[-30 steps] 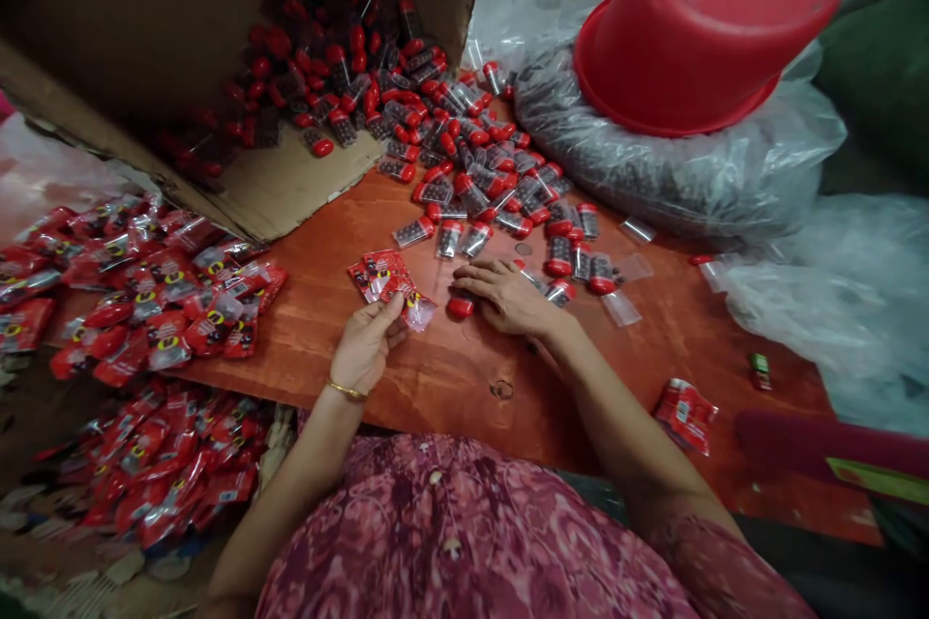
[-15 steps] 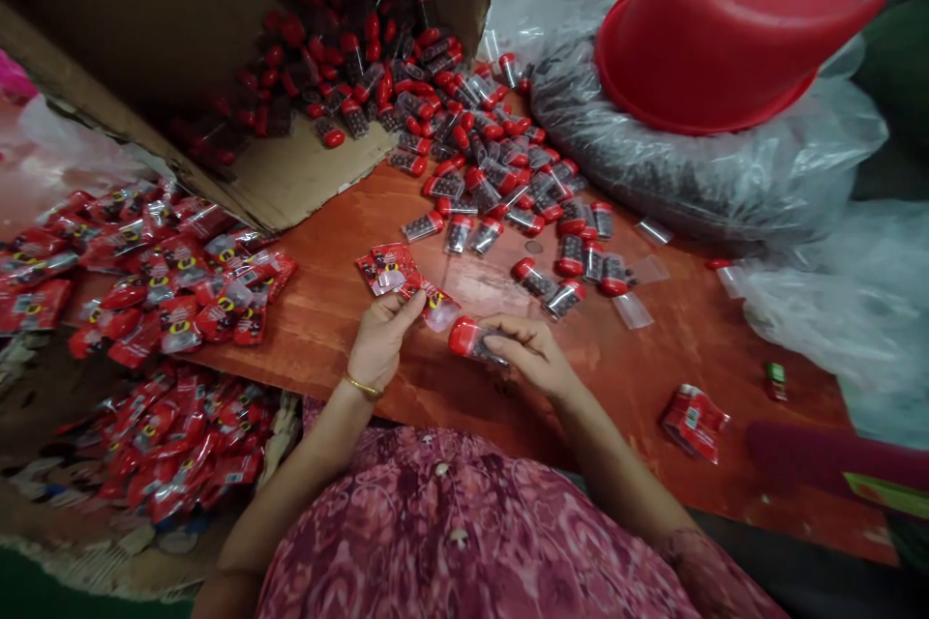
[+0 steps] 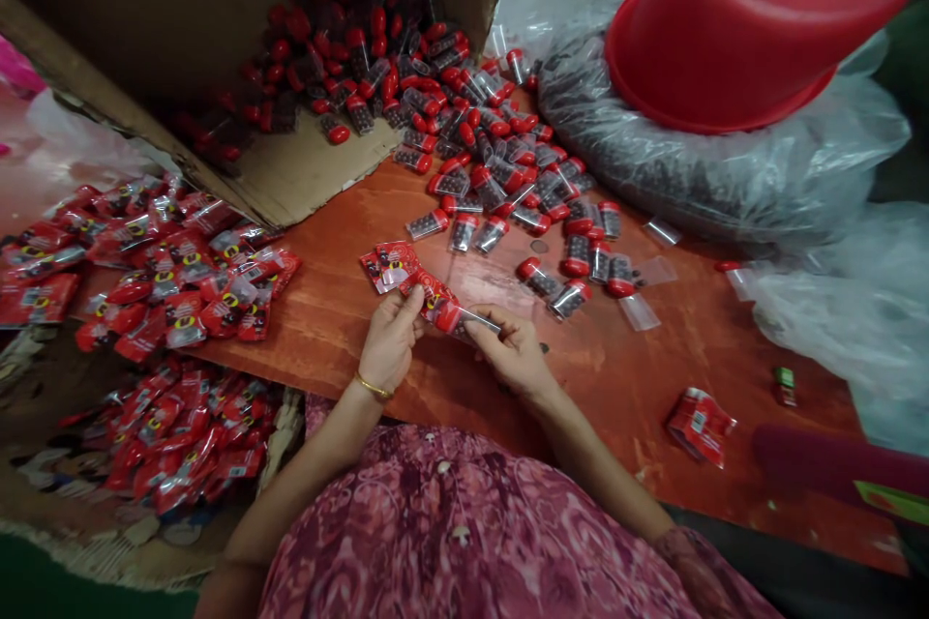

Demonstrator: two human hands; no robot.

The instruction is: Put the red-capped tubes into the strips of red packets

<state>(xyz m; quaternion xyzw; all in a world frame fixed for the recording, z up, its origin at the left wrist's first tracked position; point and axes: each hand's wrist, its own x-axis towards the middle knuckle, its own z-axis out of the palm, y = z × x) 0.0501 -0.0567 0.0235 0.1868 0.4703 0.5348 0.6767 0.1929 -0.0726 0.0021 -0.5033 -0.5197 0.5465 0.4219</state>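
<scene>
Left grip [image 3: 392,343] pinches a fan of red pouches [image 3: 398,266] above the surface [image 3: 653,358]; right grip [image 3: 515,353] is clamped on one vial [image 3: 464,319], cap against the nearest pouch. Risk, we judge: the thin film may fold (or the vial slip) if misaligned. Count: one held vial, one box [image 3: 305,174], one basin [image 3: 755,19]; loose vials [image 3: 523,184] uncountable, dozens; filled pouches [image 3: 166,280] at left likewise.

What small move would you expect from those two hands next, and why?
Probably sliding the red-capped tube deeper into the red packet. The right hand pinches the tube by its clear end, with the cap at the packet's mouth. The left hand holds that packet out toward it. The heap of packets at the left looks plump, as if already filled.
</scene>
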